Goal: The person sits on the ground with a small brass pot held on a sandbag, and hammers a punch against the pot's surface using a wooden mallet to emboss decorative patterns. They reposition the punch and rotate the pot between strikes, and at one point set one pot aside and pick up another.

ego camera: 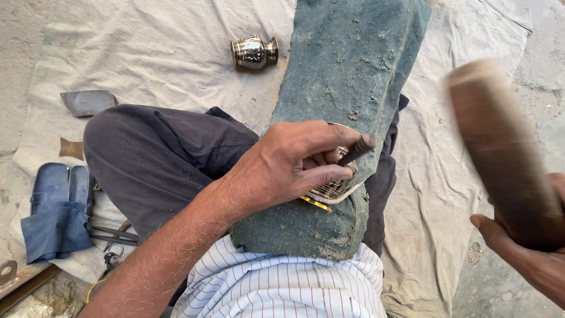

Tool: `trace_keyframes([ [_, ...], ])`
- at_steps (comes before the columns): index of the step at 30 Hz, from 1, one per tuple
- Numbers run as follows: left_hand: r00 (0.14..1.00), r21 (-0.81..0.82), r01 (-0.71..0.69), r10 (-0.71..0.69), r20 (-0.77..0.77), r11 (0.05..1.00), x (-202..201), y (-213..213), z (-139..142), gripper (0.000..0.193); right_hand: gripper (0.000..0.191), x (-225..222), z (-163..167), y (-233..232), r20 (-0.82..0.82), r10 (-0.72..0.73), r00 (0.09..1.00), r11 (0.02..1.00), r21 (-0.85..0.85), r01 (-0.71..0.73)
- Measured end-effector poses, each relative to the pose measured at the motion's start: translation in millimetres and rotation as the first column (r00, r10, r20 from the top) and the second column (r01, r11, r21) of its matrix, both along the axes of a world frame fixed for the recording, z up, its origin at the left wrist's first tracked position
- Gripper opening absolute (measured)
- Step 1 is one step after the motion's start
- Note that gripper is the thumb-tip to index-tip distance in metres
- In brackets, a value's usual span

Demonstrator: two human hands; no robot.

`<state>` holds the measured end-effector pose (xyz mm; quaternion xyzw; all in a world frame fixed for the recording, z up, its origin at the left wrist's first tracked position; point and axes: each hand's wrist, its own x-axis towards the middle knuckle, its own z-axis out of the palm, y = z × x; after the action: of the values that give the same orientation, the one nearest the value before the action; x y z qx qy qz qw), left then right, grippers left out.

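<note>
Left hand [288, 162] fingers pinched around thin dark punch [356, 149], tip set on engraved metal piece [335, 187]. Metal piece lies on green-grey padded block [347, 65], block rests across lap, over dark trouser leg [159, 159]. Right hand [529, 253] fingers wrapped around handle of wooden mallet [500, 147], raised at right, blurred. Farther out: small engraved metal vase [254, 52] lying on side on cloth [153, 53] near top of block. Blue sandals [59, 188] with blue rag at left edge, well apart.
</note>
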<state>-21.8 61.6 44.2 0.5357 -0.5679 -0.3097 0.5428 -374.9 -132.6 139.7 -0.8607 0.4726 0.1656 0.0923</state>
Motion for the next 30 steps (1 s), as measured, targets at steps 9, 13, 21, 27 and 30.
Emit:
trace_keyframes([
  [9, 0.997, -0.024, 0.024, -0.022, 0.067, 0.999, 2.2, -1.8, 0.0, 0.045, 0.027, 16.3, 5.9, 2.0, -0.075, -0.005, 0.997, 0.997, 0.073, 0.011],
  [13, 0.998, -0.036, 0.036, -0.034, 0.060, 0.999, 2.9, -3.0, -2.5, 0.046, 0.031, 29.3, 15.9, 11.8, -0.037, 0.040, 0.999, 0.999, 0.031, -0.039],
  [21, 0.991, -0.027, 0.026, -0.022, 0.134, 0.999, 3.7, -5.2, -2.7, 0.044, 0.034, 35.8, 12.9, 15.8, -0.088, 0.010, 0.996, 0.999, 0.044, -0.006],
  [27, 0.991, -0.050, 0.049, -0.043, 0.124, 0.998, 3.4, -3.9, -5.9, 0.046, 0.037, 43.2, 22.0, 24.5, -0.101, -0.040, 0.994, 0.999, -0.020, 0.038],
  [30, 0.993, -0.074, 0.057, -0.049, 0.105, 0.996, 4.0, -3.8, -5.0, 0.045, 0.036, 44.0, 20.9, 24.2, -0.020, -0.021, 1.000, 1.000, -0.008, 0.021],
])
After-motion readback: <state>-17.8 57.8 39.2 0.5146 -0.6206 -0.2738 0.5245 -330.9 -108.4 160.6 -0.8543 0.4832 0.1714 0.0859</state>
